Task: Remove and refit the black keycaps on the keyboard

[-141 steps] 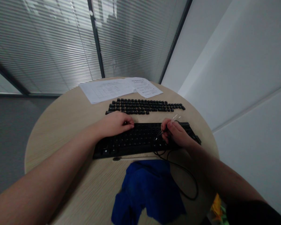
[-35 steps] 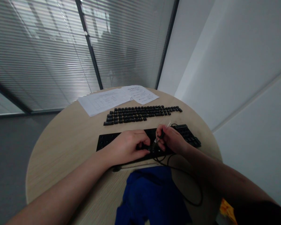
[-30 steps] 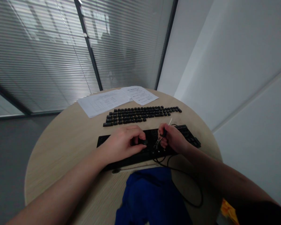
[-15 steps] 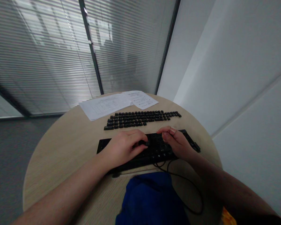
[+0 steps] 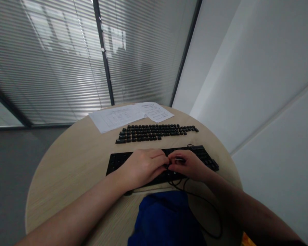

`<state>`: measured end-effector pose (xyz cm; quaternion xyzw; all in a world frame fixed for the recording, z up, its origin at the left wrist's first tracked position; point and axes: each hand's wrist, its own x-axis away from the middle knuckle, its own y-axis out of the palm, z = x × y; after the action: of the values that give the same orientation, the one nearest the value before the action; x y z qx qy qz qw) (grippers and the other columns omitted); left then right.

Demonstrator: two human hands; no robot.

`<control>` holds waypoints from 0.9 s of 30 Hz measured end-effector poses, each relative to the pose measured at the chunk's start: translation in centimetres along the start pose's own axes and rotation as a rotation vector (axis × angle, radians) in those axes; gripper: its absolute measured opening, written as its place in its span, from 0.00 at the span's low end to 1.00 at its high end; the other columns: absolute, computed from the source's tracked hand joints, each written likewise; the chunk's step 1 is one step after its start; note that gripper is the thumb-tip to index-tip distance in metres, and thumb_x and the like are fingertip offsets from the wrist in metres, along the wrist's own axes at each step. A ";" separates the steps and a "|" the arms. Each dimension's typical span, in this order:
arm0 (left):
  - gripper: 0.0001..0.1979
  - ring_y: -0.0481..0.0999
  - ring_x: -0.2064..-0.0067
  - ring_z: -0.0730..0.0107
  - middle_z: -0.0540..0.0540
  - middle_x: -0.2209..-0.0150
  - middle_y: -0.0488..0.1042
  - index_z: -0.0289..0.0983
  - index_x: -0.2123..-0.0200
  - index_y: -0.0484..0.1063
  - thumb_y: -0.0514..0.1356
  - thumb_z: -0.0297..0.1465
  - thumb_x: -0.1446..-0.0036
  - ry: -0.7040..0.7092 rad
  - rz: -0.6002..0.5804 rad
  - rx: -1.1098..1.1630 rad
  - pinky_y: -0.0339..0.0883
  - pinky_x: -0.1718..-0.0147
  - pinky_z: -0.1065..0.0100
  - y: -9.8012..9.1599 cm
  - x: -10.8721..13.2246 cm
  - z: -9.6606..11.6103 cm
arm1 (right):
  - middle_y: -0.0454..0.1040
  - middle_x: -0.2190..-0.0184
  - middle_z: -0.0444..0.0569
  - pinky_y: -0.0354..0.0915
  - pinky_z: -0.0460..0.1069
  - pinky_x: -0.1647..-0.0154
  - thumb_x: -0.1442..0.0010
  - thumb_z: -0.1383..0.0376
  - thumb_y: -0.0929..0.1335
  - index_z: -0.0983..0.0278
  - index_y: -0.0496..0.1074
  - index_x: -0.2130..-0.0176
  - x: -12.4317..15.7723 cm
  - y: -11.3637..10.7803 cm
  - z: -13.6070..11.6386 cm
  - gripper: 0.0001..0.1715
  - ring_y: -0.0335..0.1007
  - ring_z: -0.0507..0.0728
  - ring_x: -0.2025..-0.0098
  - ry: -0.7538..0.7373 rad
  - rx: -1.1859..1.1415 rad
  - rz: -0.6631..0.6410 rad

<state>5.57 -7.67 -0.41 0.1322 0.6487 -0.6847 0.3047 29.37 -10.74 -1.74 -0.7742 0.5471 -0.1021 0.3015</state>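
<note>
A black keyboard (image 5: 118, 160) lies on the round table, its left part showing bare key positions and its far right end still carrying keycaps. Over its middle, my left hand (image 5: 145, 167) is closed in a pinch; a small dark piece shows at the fingertips, too hidden to name. My right hand (image 5: 191, 165) meets it from the right, fingers curled round something dark with a shiny edge that I cannot make out. The fingertips of both hands touch or nearly touch. Loose black keycaps (image 5: 149, 132) lie in keyboard-like rows behind the keyboard.
Printed paper sheets (image 5: 115, 118) lie at the back of the wooden table (image 5: 64, 164). A black cable (image 5: 207, 203) loops off the keyboard's front toward the right. Blue cloth (image 5: 166, 218) shows at the near edge. A white wall (image 5: 272, 85) stands close on the right, blinds (image 5: 53, 68) behind.
My right hand has moved left and down to meet the left hand, its extended finger now curled in. My left hand has shifted slightly right and down.
</note>
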 end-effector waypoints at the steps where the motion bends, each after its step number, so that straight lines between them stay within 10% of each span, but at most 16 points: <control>1: 0.07 0.79 0.62 0.66 0.46 0.60 0.79 0.36 0.52 0.73 0.59 0.28 0.32 -0.012 -0.008 -0.003 0.71 0.66 0.67 0.0 0.0 0.0 | 0.74 0.73 0.43 0.63 0.47 0.68 0.44 0.58 0.76 0.64 0.81 0.62 0.0 -0.4 0.0 0.13 0.68 0.52 0.71 0.034 0.014 -0.004; 5: 0.15 0.80 0.60 0.64 0.45 0.58 0.80 0.37 0.43 0.72 0.59 0.30 0.31 -0.102 -0.015 -0.018 0.71 0.63 0.66 -1.0 0.2 -0.8 | 0.79 0.68 0.46 0.67 0.49 0.63 0.42 0.57 0.74 0.63 0.82 0.58 -0.9 -3.4 0.8 0.15 0.74 0.56 0.66 0.161 0.114 0.012; 9: 0.09 0.78 0.64 0.65 0.47 0.63 0.80 0.39 0.57 0.79 0.58 0.33 0.31 -0.266 -0.081 -0.044 0.67 0.65 0.66 -2.8 0.8 -3.1 | 0.83 0.63 0.50 0.68 0.50 0.60 0.41 0.60 0.74 0.64 0.82 0.57 -4.3 -5.5 2.7 0.13 0.78 0.58 0.62 0.217 0.340 0.069; 16: 0.12 0.77 0.66 0.65 0.45 0.67 0.82 0.39 0.64 0.82 0.58 0.35 0.35 -0.525 -0.269 -0.021 0.65 0.64 0.65 -3.5 2.1 -6.8 | 0.85 0.60 0.50 0.70 0.50 0.55 0.40 0.62 0.74 0.61 0.83 0.57 -10.5 -3.9 6.5 0.11 0.81 0.59 0.57 0.235 0.662 0.048; 27: 0.13 0.77 0.65 0.65 0.46 0.67 0.81 0.41 0.64 0.82 0.59 0.39 0.34 -0.487 -0.272 0.038 0.64 0.64 0.65 -4.0 1.5 -5.7 | 0.86 0.59 0.47 0.72 0.50 0.54 0.40 0.61 0.74 0.58 0.84 0.55 -11.9 -3.1 6.9 0.13 0.82 0.60 0.56 0.249 0.709 0.024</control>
<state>0.83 -2.61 1.27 -0.1188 0.5555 -0.7429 0.3543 30.70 3.18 -3.40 -0.5969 0.5195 -0.3748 0.4831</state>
